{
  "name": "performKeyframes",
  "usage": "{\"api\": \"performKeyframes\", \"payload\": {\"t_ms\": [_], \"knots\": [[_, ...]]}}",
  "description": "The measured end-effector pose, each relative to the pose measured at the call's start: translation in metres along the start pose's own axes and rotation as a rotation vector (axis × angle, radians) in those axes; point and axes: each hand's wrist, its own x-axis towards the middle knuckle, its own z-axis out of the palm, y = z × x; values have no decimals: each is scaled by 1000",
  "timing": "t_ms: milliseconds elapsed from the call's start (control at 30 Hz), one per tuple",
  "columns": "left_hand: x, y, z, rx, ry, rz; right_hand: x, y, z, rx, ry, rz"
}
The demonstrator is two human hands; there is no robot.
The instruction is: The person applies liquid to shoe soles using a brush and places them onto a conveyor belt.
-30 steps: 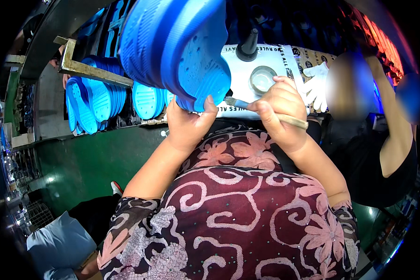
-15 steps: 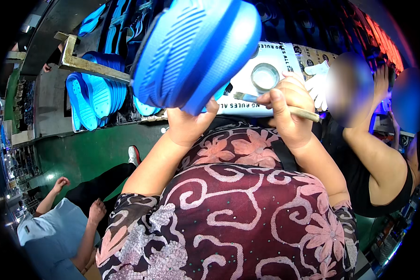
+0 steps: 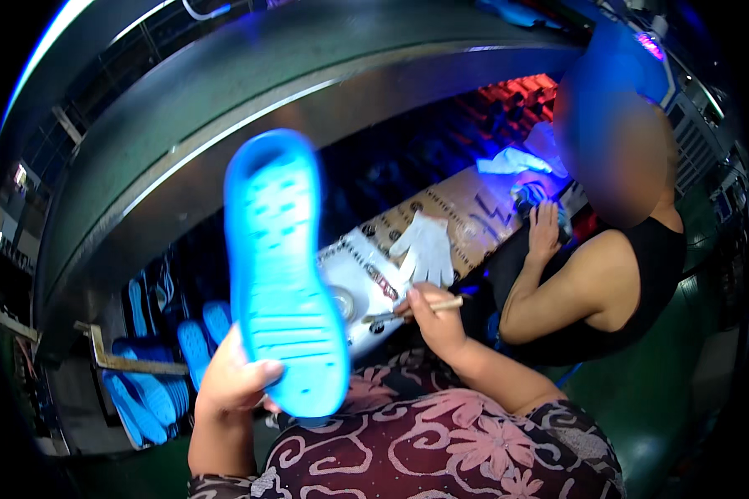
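Green-grey with a shiny strip along its edge, a long shelf (image 3: pixel 166 116) curves across the upper left, beyond the counter (image 3: pixel 468 218), which is covered in brown printed paper. At the counter's right end sits a co-worker (image 3: pixel 612 291) in a black sleeveless top, one hand (image 3: pixel 545 229) touching a small dark-and-blue item too blurred to name. A floral top (image 3: pixel 474 441) covers the wearer's body at the lower edge. One bright blue sole (image 3: pixel 285 266) stands nearly upright in the air, hiding the left edge of a white sheet (image 3: pixel 343 270) on the counter; its ridged, pitted face is turned to the camera. More blue soles (image 3: pixel 154 397) stand together toward the counter's left end, beside a rusty metal bar (image 3: pixel 133 363). The left hand (image 3: pixel 235 374) grips the lower end of the raised sole, thumb across its face, the other fingers mostly hidden behind. The right hand (image 3: pixel 437 323) has its fingers closed around a brush (image 3: pixel 448 305), bristles pointing left over the sheet's near edge. A white glove (image 3: pixel 429 249) lies flat just beyond the sheet's right edge. Smallest is a clear jar (image 3: pixel 343 303), partly behind the sole; whether the blurred bristles touch it, I cannot tell.
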Motion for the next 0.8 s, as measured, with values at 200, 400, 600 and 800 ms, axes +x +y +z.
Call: {"api": "performKeyframes", "payload": {"t_ms": [200,400,600,800], "knots": [[237,91,111,-353,-327,182,-8,-14,-27,101,80,101],[253,78,152,-225,-238,428,-9,1,-38,191,110,242],[111,-74,20,135,29,150,-7,11,-37,62,105,239],[-60,-160,-100,1104,1012,114,5,32,-5,160,9,165]]}}
